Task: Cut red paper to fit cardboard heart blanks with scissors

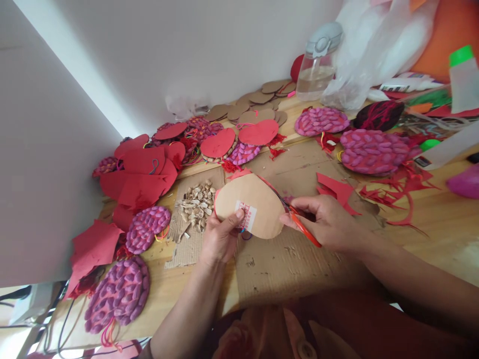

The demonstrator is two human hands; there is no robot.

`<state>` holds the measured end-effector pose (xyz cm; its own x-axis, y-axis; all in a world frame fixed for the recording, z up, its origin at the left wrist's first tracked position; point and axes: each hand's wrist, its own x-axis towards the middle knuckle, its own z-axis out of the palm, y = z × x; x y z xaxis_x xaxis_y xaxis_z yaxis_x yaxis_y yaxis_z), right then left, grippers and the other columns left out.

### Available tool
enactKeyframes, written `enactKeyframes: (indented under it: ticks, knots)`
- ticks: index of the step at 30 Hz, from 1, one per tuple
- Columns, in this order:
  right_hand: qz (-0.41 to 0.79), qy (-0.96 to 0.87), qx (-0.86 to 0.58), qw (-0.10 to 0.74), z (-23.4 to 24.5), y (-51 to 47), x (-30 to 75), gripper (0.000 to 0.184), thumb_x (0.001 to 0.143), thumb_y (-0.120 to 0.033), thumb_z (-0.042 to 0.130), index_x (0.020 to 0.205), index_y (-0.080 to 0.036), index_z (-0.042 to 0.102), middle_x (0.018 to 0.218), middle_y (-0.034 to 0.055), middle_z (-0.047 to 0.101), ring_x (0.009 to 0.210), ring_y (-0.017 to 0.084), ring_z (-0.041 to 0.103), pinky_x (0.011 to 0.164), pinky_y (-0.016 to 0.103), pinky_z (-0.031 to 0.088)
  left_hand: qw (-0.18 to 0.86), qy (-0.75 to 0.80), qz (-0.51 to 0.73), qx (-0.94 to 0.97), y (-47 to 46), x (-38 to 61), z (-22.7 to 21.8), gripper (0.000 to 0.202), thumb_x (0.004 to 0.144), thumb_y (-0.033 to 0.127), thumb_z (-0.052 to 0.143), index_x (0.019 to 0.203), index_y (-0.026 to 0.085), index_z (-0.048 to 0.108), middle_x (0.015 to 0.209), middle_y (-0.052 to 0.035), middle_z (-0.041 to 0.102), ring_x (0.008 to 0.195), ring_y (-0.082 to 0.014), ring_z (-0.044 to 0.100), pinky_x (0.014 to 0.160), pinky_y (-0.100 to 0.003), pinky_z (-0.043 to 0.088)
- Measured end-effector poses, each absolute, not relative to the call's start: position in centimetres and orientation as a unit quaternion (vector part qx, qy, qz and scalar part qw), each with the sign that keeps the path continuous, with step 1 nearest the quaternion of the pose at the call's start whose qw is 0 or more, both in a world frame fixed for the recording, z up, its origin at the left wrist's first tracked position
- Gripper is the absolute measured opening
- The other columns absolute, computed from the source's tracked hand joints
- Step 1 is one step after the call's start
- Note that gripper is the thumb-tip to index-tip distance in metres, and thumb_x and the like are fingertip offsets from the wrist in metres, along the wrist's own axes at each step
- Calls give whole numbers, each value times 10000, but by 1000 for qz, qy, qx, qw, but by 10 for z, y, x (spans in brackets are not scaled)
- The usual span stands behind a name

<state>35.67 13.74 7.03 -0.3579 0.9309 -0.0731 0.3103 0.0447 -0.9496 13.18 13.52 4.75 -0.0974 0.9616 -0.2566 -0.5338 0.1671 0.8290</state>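
A tan cardboard heart (262, 199) with red paper along its upper and left edges is held up over the work area. A white label with red print (247, 215) is on its face. My left hand (223, 230) grips the heart at its lower left, thumb lying over the label. My right hand (324, 219) is closed around orange-handled scissors (307, 232). Their dark blades lie against the heart's upper right edge, at the red paper. Blue cord shows just under the heart, by my left fingers.
Pistachio-like shells (198, 204) lie on corrugated cardboard (284, 269). Pink shell-covered hearts (119, 294) and red paper hearts (219, 143) are at left and behind. Red scraps (337, 189), a water bottle (318, 65) and plastic bags (359, 65) stand to the right and back.
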Motion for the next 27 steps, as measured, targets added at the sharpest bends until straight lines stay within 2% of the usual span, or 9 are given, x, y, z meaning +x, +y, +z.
enactKeyframes:
  ticks: [5,12,20,27]
  knots:
    - [522,-649,-467,296,68,139,358,475,820,-474,729,588,-204,415,571,-67,299,532,86,267,473,263,184,627,439,592,255,137,129,48,540,582,143,913,1089,134,730,961,-108,784,791,-191,740,696,-255,609]
    - [544,-632,-460,306,70,137,359,491,816,-459,736,581,-211,383,570,-72,280,530,84,254,469,261,171,626,444,582,268,135,128,47,561,577,146,915,1105,133,726,946,-108,784,814,-217,745,731,-298,623]
    - [535,-635,-464,307,69,137,358,500,830,-460,719,579,-210,366,576,-68,286,533,84,259,476,262,174,629,441,575,280,135,128,46,521,611,164,902,1099,131,725,886,-92,779,728,-192,733,637,-256,598]
    - [543,-629,-468,300,69,138,358,493,817,-471,732,582,-208,387,568,-68,282,536,87,264,473,261,180,635,436,579,267,134,129,47,527,611,135,896,1107,141,720,938,-97,784,786,-181,740,719,-251,605]
